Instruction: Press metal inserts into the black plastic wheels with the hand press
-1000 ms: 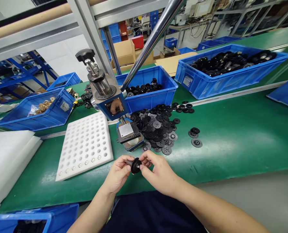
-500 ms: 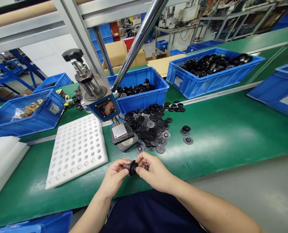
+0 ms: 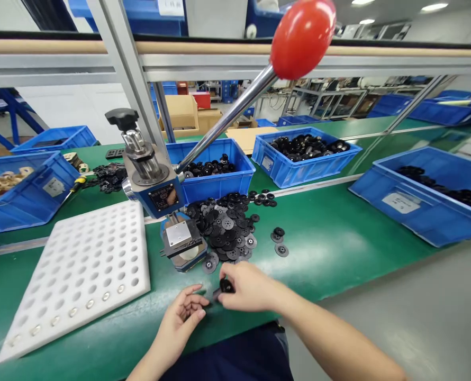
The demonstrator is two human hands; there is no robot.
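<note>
Right hand point(image 3: 248, 286) is pinching black wheel point(image 3: 226, 286) near worktop point(image 3: 331, 254) front edge; left hand point(image 3: 174, 324) is hovering beside, empty, fingers half-spread; wheel's probably handling light, stiff, slick, shaft point(image 3: 217, 294) offering best grip

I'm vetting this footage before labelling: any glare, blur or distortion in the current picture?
Head view: pale glare on the green bench and bright highlights on the red knob; head view: the dark part in the right hand looks slightly smeared; head view: the blue bin at far right looks stretched, likely by the wide lens.
</note>
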